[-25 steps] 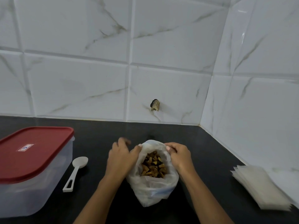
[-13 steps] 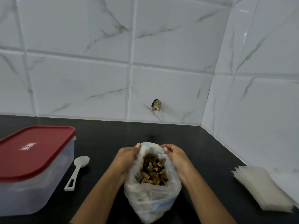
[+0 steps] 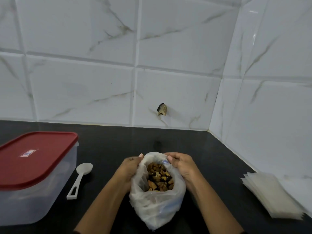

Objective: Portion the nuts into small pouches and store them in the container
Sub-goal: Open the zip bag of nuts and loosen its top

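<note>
While the left hand point(image 3: 130, 169) and right hand point(image 3: 181, 164) each pinch the rim of a thin plastic bag point(image 3: 157, 205), its mouth gapes over brown nuts point(image 3: 159, 179). The bag stands on the black desk point(image 3: 118, 146). A white spoon point(image 3: 81, 178) and the lidded container point(image 3: 33, 191) lie to the left, empty pouches point(image 3: 270, 195) to the right. This looks like the opening step; scooping next would need 1 hand freed.

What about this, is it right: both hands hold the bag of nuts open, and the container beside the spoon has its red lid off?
Not quite: the head view shows the red lid on the container, closed. The left hand and right hand do hold the bag of nuts open, with the spoon beside the container.
</note>
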### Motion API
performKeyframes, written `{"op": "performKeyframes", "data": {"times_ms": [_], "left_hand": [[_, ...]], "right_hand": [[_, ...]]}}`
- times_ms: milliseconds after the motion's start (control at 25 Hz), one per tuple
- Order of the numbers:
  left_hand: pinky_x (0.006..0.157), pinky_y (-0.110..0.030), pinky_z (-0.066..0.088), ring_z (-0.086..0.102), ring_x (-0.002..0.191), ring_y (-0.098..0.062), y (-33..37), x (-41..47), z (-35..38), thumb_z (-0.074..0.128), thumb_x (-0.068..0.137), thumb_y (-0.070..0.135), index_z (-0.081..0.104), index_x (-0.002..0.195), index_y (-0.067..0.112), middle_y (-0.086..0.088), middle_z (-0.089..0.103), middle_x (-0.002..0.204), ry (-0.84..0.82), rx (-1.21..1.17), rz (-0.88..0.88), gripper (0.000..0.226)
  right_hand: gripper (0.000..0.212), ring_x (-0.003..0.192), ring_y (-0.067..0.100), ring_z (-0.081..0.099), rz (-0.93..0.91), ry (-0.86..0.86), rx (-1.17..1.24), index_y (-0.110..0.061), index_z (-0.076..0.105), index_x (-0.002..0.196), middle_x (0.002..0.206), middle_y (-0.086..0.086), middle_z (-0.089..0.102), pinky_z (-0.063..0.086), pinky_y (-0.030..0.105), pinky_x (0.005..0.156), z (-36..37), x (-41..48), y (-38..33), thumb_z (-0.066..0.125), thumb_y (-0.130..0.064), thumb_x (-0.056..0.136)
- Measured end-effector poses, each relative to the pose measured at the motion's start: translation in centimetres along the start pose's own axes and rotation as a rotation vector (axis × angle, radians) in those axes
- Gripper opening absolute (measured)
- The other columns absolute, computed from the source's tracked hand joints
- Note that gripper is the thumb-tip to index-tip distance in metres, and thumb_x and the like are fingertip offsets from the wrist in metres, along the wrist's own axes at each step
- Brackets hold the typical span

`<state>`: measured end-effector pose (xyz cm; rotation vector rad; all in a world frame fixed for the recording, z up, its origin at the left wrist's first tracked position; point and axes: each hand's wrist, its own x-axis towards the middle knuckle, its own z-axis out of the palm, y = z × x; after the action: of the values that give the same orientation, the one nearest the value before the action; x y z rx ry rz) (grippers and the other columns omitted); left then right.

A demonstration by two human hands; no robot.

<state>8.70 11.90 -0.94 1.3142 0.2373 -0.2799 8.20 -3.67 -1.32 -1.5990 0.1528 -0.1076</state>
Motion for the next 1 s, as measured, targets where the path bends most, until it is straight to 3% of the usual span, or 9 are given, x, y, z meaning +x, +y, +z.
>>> {"op": "performKeyframes", "data": {"times_ms": [120, 240, 320, 400, 480, 600, 720, 800, 1000], "left_hand": [[0.054, -0.025, 0.037, 0.045, 0.067, -0.012, -1.0, 1.0, -0.3, 0.050, 0.094, 0.025, 0.041, 0.092, 0.013, -0.009, 0.051, 0.090, 0.224, 0.482, 0.357, 0.015], [0.068, -0.024, 0.036, 0.042, 0.079, -0.010, -1.9, 1.5, -0.5, 0.046, 0.095, 0.028, 0.043, 0.094, 0.019, 0.000, 0.044, 0.097, 0.302, 0.803, 0.620, 0.010], [0.080, -0.028, 0.038, 0.042, 0.094, -0.013, -2.0, 1.5, -0.9, 0.041, 0.096, 0.036, 0.053, 0.098, 0.021, 0.004, 0.044, 0.098, 0.360, 1.015, 0.716, 0.019], [0.086, -0.035, 0.044, 0.050, 0.099, -0.020, -1.4, 1.3, -1.2, 0.034, 0.097, 0.040, 0.062, 0.097, 0.014, -0.001, 0.054, 0.099, 0.304, 1.039, 0.673, 0.039], [0.093, -0.037, 0.044, 0.053, 0.107, -0.023, -0.7, 0.6, -1.5, 0.032, 0.095, 0.048, 0.058, 0.116, 0.012, -0.008, 0.056, 0.117, 0.230, 1.057, 0.601, 0.049], [0.113, -0.043, 0.028, 0.028, 0.139, -0.024, 0.5, -1.3, -1.9, 0.029, 0.065, 0.086, 0.020, 0.147, 0.020, -0.007, 0.027, 0.152, -0.090, 1.076, 0.531, 0.105], [0.120, -0.039, 0.009, -0.001, 0.146, -0.020, 0.7, -3.9, -2.2, 0.029, 0.019, 0.102, -0.004, 0.149, 0.021, 0.002, -0.006, 0.158, -0.388, 1.167, 0.426, 0.157], [0.120, -0.040, 0.003, -0.013, 0.145, -0.019, 0.0, -5.1, -2.3, 0.038, 0.010, 0.099, -0.018, 0.147, 0.020, 0.004, -0.023, 0.155, -0.469, 1.258, 0.355, 0.168], [0.117, -0.040, -0.005, -0.030, 0.139, -0.017, -1.6, -6.9, -2.2, 0.043, 0.002, 0.094, -0.038, 0.136, 0.012, 0.000, -0.042, 0.146, -0.465, 1.340, 0.327, 0.177]], "right_hand": [[0.011, 0.071, 0.014, 0.058, 0.008, 0.116, -0.038, -0.011, 0.059, 0.081, 0.082, 0.007, 0.062, 0.048, 0.019, 0.057, 0.2, 0.2, 0.7, 0.057, -0.003, 0.089], [0.010, 0.081, 0.015, 0.057, -0.187, 0.225, -0.458, -0.014, 0.060, 0.078, 0.089, 0.005, 0.061, 0.041, 0.011, 0.062, 0.0, 0.2, 0.9, 0.059, -0.011, 0.088], [0.021, 0.095, 0.020, 0.057, -0.236, 0.216, -0.699, -0.016, 0.068, 0.085, 0.099, 0.006, 0.060, 0.044, 0.020, 0.075, -0.3, -0.2, 0.4, 0.051, -0.026, 0.094], [0.039, 0.111, 0.027, 0.052, -0.204, 0.211, -0.836, -0.018, 0.070, 0.099, 0.112, 0.007, 0.059, 0.044, 0.033, 0.092, -0.5, -1.2, -0.2, 0.039, -0.041, 0.096], [0.045, 0.122, 0.030, 0.042, -0.162, 0.210, -0.911, -0.018, 0.063, 0.116, 0.124, 0.009, 0.052, 0.036, 0.037, 0.099, -0.4, -3.4, -0.9, 0.031, -0.044, 0.097], [0.042, 0.129, 0.025, 0.038, -0.185, 0.245, -0.721, -0.017, 0.046, 0.135, 0.138, 0.007, 0.047, 0.032, 0.032, 0.104, 0.3, -7.3, -1.4, 0.033, -0.030, 0.098], [0.036, 0.109, 0.015, 0.052, -0.147, 0.137, -0.525, -0.013, 0.050, 0.129, 0.131, 0.007, 0.054, 0.040, 0.016, 0.081, 0.3, -10.4, -1.6, 0.037, -0.019, 0.096], [0.038, 0.116, 0.014, 0.051, -0.144, 0.042, -0.579, -0.014, 0.043, 0.135, 0.136, 0.006, 0.049, 0.035, 0.011, 0.080, 0.0, -11.6, -1.3, 0.036, -0.016, 0.097], [0.052, 0.146, 0.015, 0.007, -0.141, -0.048, -0.733, -0.015, 0.011, 0.149, 0.159, 0.002, 0.007, 0.011, 0.022, 0.115, -0.7, -12.0, 1.2, 0.027, -0.010, 0.100]]}}
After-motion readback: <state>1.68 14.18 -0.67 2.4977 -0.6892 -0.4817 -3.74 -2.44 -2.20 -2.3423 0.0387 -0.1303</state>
